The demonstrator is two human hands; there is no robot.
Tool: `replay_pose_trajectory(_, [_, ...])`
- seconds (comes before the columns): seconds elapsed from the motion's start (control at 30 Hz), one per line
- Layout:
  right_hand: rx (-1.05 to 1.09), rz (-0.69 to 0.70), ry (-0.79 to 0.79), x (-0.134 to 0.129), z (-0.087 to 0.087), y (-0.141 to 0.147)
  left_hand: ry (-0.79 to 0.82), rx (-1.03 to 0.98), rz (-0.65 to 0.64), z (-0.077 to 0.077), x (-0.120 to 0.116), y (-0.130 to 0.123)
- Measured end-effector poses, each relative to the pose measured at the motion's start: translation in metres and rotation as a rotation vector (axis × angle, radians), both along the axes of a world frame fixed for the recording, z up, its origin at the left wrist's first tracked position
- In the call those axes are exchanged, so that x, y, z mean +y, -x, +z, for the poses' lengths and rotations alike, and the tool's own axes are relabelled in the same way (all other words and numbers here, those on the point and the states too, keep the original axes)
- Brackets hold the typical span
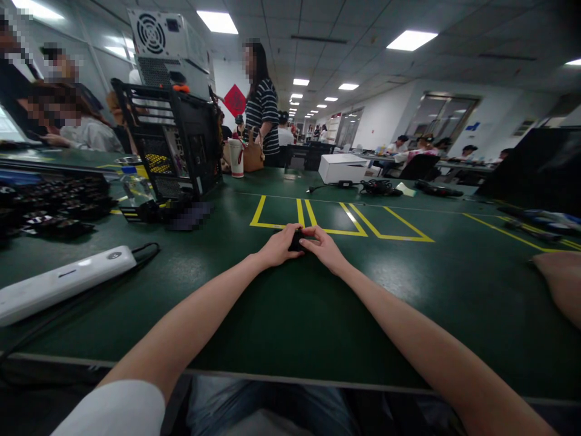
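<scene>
Between my two hands, at the middle of the green table [290, 315], is a small black object [297, 240], too covered by fingers to name its kind. My left hand [278, 247] curls around its left side, thumb toward me. On the right side, my right hand [324, 247] grips it with thumb and fingers. Just beyond my hands, yellow tape outlines [313, 218] mark the tabletop.
At the left lie a white power strip [68, 281] and a heap of black parts [54, 203]. Further back stand an open computer case [175, 142], a water bottle [136, 188], a cup [236, 158] and a white box [342, 168]. Another person's arm [563, 281] rests at the right.
</scene>
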State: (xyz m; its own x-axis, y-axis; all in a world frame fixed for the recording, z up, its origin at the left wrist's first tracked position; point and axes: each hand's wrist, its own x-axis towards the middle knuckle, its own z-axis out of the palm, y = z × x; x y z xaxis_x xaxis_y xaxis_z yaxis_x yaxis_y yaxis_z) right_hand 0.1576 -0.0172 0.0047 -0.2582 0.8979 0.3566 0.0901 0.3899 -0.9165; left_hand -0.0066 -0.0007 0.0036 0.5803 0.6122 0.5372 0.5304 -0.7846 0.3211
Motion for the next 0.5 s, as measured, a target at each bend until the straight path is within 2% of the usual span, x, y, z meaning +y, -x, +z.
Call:
replay_pose_trajectory(0.13, [-0.014, 0.029, 0.05, -0.0009, 0.0009, -0.0018, 0.013, 0.004, 0.004, 0.001, -0.0008, 0.0002])
replay_pose_trajectory(0.27, [0.027, 0.077, 0.033, 0.0003, -0.0008, -0.0032, 0.016, -0.001, 0.007, 0.0006, -0.0005, 0.0003])
replay_pose_trajectory(0.5, [0.021, 0.028, 0.034, 0.0039, -0.004, -0.0024, -0.004, -0.008, -0.006, -0.0001, 0.0004, -0.0003])
